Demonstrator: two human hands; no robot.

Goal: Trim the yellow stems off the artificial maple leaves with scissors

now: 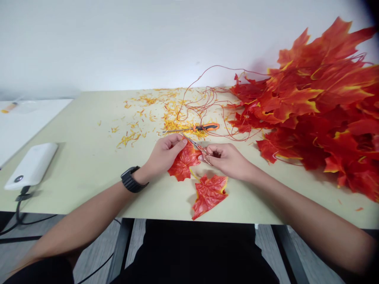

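My left hand pinches a red leaf by its upper edge, thumb on top. My right hand has its fingers in the handles of small scissors, whose blades point up and left along the leaf's top edge, close to my left thumb. Just below, a second red leaf with yellow edges lies on the table near its front edge. Behind my hands an orange and black screwdriver rests among yellow and orange clippings.
A large heap of red leaves fills the right side, with thin red cords trailing from it. On the left of the table lies a white power bank with a black cable. A wall stands behind.
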